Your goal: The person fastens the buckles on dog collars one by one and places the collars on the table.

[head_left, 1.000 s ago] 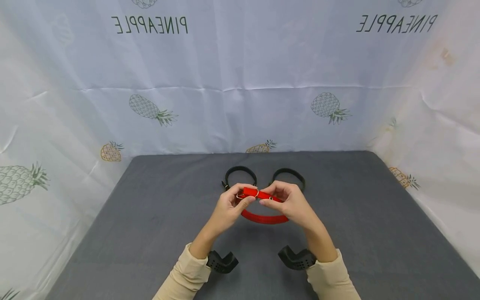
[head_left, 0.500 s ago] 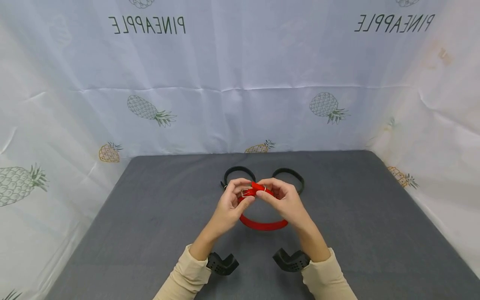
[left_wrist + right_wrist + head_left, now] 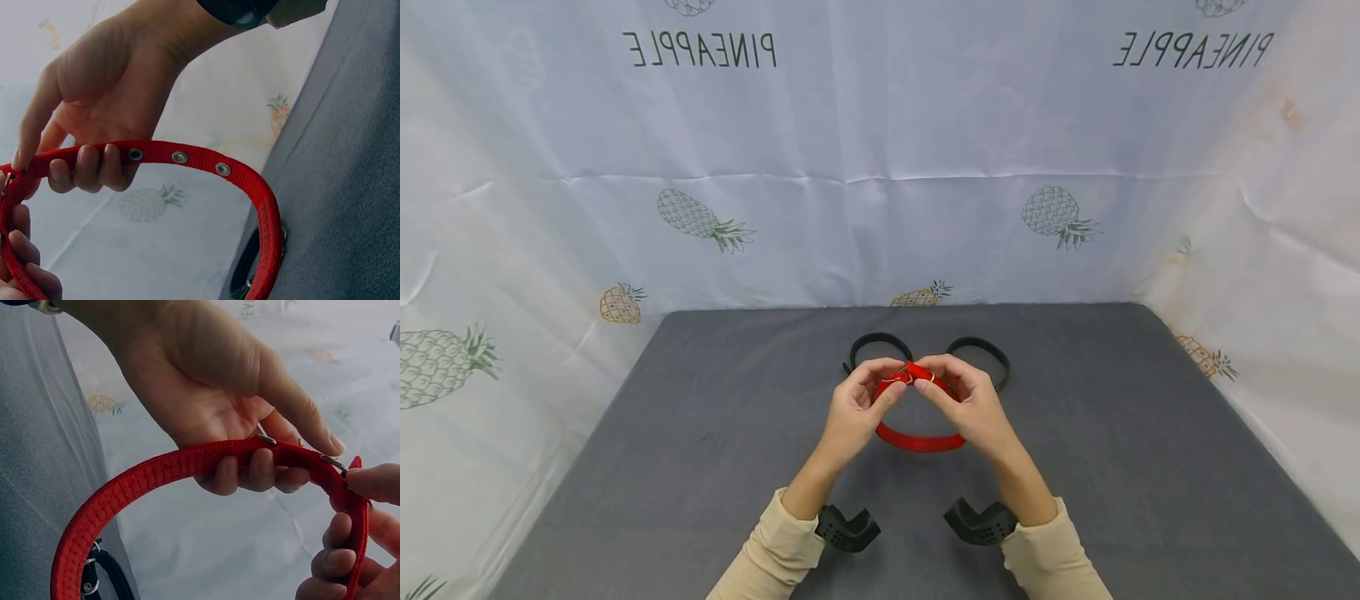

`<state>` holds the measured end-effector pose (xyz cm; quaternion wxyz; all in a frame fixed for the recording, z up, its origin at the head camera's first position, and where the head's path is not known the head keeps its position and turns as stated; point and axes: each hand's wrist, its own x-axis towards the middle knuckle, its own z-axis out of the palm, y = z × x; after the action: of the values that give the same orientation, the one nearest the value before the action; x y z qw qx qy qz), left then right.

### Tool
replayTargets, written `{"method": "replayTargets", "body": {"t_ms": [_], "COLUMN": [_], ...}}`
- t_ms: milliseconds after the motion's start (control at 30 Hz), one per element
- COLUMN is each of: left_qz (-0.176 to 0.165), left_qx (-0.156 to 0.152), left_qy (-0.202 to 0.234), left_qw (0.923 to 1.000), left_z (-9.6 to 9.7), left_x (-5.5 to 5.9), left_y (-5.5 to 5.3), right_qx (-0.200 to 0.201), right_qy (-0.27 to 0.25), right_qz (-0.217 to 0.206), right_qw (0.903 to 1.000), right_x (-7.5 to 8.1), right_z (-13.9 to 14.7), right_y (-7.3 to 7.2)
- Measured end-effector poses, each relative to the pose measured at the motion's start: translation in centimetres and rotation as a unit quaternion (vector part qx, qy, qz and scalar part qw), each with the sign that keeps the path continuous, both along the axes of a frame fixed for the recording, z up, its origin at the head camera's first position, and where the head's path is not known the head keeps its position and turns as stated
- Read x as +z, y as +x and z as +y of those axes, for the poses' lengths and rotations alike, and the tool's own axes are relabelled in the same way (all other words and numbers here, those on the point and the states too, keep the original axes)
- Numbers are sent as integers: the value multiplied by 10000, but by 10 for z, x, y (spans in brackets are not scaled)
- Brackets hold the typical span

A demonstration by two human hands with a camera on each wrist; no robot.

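A red collar [image 3: 920, 442] with metal eyelets is held up in a loop above the grey table. My left hand [image 3: 853, 408] pinches one end of it between thumb and fingers, and in the left wrist view its fingers curl around the strap [image 3: 200, 160] beside the eyelets. My right hand [image 3: 973, 408] grips the other end close by, its fingers wrapped round the padded band [image 3: 144, 475] in the right wrist view. The two ends meet between my thumbs, where metal pieces [image 3: 333, 464] show. Fingers partly hide the fastening.
Two black collars lie in loops on the table behind my hands, one at left [image 3: 880, 337] and one at right [image 3: 979, 341]. The grey table [image 3: 715, 450] is bordered by a white curtain [image 3: 880, 242] printed with pineapples.
My right hand has shifted left, closer to the left hand. The red collar's ends, stretched out between the hands earlier, now overlap at the thumbs. The black collars stay put.
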<state>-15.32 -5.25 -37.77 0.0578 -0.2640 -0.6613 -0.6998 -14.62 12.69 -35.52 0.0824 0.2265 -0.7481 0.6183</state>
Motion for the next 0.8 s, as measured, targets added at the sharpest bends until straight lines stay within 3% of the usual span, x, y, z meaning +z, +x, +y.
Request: {"method": "replayTargets", "body": {"t_ms": [267,600,800], "left_qz": [261,1274,1358], "left_qx": [-52,143,117], "left_qy": [-161,-265,-388], "left_qw": [9995,9914,9899], "left_z": [1,4,3], "left_x": [-2,-7,-8], "left_y": [0,-2,-3], "right_qx": [36,-10,-79], "right_qy": [79,294,528], "right_qz": [184,-59,52], "right_qw": [9998,9995,9986], "right_x": [2,7,7], "right_z": [0,3,4], "right_y": [2,6,7]}}
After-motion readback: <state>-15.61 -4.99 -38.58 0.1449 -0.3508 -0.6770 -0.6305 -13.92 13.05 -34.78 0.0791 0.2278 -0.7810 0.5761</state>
